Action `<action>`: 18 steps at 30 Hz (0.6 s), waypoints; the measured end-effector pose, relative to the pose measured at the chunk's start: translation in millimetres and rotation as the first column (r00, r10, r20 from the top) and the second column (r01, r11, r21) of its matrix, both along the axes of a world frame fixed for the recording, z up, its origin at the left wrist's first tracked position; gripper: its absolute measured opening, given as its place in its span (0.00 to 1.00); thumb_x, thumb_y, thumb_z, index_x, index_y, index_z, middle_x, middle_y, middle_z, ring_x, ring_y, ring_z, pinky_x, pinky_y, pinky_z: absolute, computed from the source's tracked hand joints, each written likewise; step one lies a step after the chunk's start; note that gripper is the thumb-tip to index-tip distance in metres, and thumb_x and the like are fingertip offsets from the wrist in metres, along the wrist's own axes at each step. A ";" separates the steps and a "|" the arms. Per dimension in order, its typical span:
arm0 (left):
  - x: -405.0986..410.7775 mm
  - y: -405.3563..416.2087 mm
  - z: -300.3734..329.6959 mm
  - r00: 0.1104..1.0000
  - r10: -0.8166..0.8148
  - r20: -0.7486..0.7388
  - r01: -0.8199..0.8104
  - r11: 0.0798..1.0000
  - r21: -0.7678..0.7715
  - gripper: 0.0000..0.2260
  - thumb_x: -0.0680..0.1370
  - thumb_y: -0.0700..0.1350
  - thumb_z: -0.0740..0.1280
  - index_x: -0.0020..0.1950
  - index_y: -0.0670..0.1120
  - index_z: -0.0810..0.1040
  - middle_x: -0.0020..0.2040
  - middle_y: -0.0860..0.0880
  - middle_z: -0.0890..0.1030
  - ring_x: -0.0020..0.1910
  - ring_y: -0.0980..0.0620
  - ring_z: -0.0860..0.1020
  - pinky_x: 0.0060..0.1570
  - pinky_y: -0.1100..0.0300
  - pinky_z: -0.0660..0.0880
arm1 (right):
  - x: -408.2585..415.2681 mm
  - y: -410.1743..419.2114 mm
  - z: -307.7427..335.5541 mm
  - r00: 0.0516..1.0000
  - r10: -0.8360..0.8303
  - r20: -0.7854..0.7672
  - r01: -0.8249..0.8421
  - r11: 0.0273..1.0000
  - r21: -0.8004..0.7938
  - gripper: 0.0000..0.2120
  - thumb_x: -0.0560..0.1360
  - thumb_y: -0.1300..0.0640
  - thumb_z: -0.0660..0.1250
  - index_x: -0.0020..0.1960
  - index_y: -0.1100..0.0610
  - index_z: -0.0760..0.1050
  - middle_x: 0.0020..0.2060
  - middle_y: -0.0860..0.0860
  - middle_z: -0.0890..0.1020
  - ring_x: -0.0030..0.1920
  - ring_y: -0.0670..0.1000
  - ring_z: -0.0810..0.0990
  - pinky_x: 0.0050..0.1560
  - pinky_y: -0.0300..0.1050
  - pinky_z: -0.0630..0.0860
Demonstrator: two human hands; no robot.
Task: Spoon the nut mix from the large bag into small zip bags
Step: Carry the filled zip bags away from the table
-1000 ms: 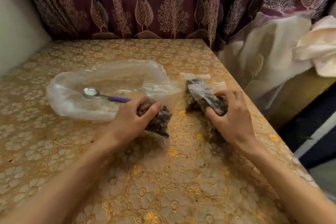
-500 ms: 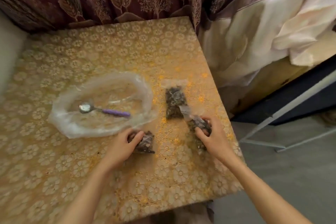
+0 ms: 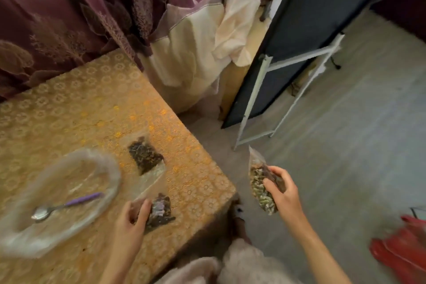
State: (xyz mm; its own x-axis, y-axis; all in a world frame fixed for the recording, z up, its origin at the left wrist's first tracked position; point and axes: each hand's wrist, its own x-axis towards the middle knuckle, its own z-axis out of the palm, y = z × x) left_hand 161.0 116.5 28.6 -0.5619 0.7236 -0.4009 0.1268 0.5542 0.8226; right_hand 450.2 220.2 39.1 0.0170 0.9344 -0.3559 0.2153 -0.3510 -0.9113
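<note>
While the gold floral-patterned counter (image 3: 96, 108) carries most of the work, one small clear zip bag filled with greenish nut mix (image 3: 261, 185) is held clear of it, out over the grey floor (image 3: 345, 145) past the counter's right edge. It is gripped by the right hand (image 3: 284, 193), whose grip is curled round the bag's middle, thumb on the near face. The bag's long axis runs steeply, with the sealed top up and away and the filled bottom down toward the person.

A second small clear zip bag of dark nut mix (image 3: 160, 211) lies on the counter near its front right corner and is pinched by the left hand (image 3: 132, 219), the grip closed on the bag's left end. A third filled small zip bag (image 3: 145, 157) lies untouched farther back, just beside the large bag.

The large crumpled clear plastic bag (image 3: 57, 193) is spread flat to the left, and the steel spoon with a purple handle (image 3: 65, 205) rests on or in it (bowl to the left, handle pointing right toward the left hand). Little mix seems to be left in it, though blur makes this uncertain.

The spoon is judged far nearer the left hand; the right hand would have to cross back over the counter edge to reach it.
</note>
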 end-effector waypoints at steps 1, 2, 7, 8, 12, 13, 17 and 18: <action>5.9 8.2 2.3 0.997 -0.071 -0.017 0.071 0.997 -0.004 0.02 0.77 0.45 0.64 0.48 0.49 0.75 0.41 0.54 0.79 0.40 0.58 0.76 0.31 0.68 0.72 | 11.2 -6.4 1.0 0.996 -0.091 -0.021 0.091 0.996 0.004 0.11 0.75 0.64 0.66 0.55 0.53 0.74 0.49 0.48 0.81 0.43 0.37 0.80 0.39 0.29 0.74; 12.2 17.8 6.0 0.988 -0.152 -0.031 0.151 0.988 -0.010 0.02 0.77 0.45 0.64 0.48 0.49 0.75 0.41 0.54 0.79 0.40 0.58 0.76 0.30 0.69 0.72 | 22.4 -13.1 1.2 0.981 -0.186 -0.049 0.186 0.982 -0.002 0.11 0.75 0.64 0.66 0.55 0.52 0.75 0.49 0.48 0.81 0.44 0.38 0.80 0.40 0.29 0.75; 61.0 80.0 18.3 0.859 -0.508 -0.064 0.505 0.861 -0.057 0.06 0.74 0.53 0.63 0.48 0.53 0.76 0.42 0.56 0.79 0.40 0.62 0.76 0.35 0.67 0.69 | 90.9 -45.4 -1.3 0.833 -0.542 -0.108 0.542 0.840 -0.029 0.10 0.75 0.64 0.66 0.50 0.50 0.76 0.48 0.46 0.82 0.43 0.38 0.81 0.38 0.29 0.75; 77.5 94.5 20.5 0.832 -0.550 -0.066 0.548 0.835 -0.045 0.07 0.73 0.54 0.63 0.46 0.52 0.76 0.41 0.56 0.80 0.38 0.62 0.76 0.34 0.67 0.70 | 106.7 -50.2 -1.8 0.794 -0.597 -0.115 0.598 0.801 -0.029 0.09 0.75 0.64 0.65 0.49 0.50 0.76 0.48 0.45 0.82 0.41 0.37 0.81 0.37 0.29 0.75; 160.7 147.8 26.3 0.685 -0.718 -0.126 0.724 0.690 0.006 0.10 0.74 0.52 0.64 0.39 0.46 0.75 0.32 0.45 0.76 0.31 0.57 0.72 0.30 0.64 0.67 | 174.9 -64.0 -1.2 0.622 -0.769 -0.146 0.773 0.633 -0.043 0.08 0.76 0.63 0.65 0.49 0.51 0.77 0.45 0.46 0.83 0.39 0.38 0.81 0.35 0.31 0.75; 185.3 159.7 28.5 0.655 -0.740 -0.152 0.751 0.660 0.022 0.09 0.75 0.49 0.65 0.37 0.46 0.74 0.30 0.45 0.73 0.28 0.59 0.70 0.28 0.66 0.65 | 193.4 -65.0 0.3 0.585 -0.797 -0.150 0.800 0.597 -0.049 0.08 0.76 0.63 0.65 0.49 0.51 0.78 0.44 0.46 0.83 0.39 0.39 0.82 0.34 0.32 0.75; 283.0 198.0 39.1 0.603 -0.779 -0.172 0.797 0.595 0.103 0.12 0.75 0.51 0.63 0.38 0.43 0.73 0.30 0.48 0.73 0.29 0.59 0.70 0.30 0.68 0.65 | 265.3 -59.2 7.8 0.487 -0.857 -0.167 0.862 0.502 -0.065 0.09 0.76 0.63 0.64 0.48 0.50 0.78 0.44 0.47 0.83 0.41 0.44 0.82 0.38 0.36 0.78; 304.3 204.5 41.5 0.612 -0.775 -0.157 0.791 0.600 0.116 0.14 0.75 0.53 0.63 0.38 0.42 0.73 0.31 0.47 0.74 0.29 0.58 0.71 0.30 0.67 0.66 | 282.3 -56.7 10.5 0.467 -0.868 -0.172 0.874 0.482 -0.062 0.10 0.76 0.64 0.63 0.48 0.50 0.77 0.43 0.47 0.83 0.41 0.44 0.82 0.38 0.36 0.78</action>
State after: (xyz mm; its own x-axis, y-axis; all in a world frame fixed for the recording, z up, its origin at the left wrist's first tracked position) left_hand 465.4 321.0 70.2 0.2272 0.9486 -0.2205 0.5197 0.0734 0.8512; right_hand 732.6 163.5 49.6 0.7760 0.4790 -0.4104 -0.3306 -0.2452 -0.9114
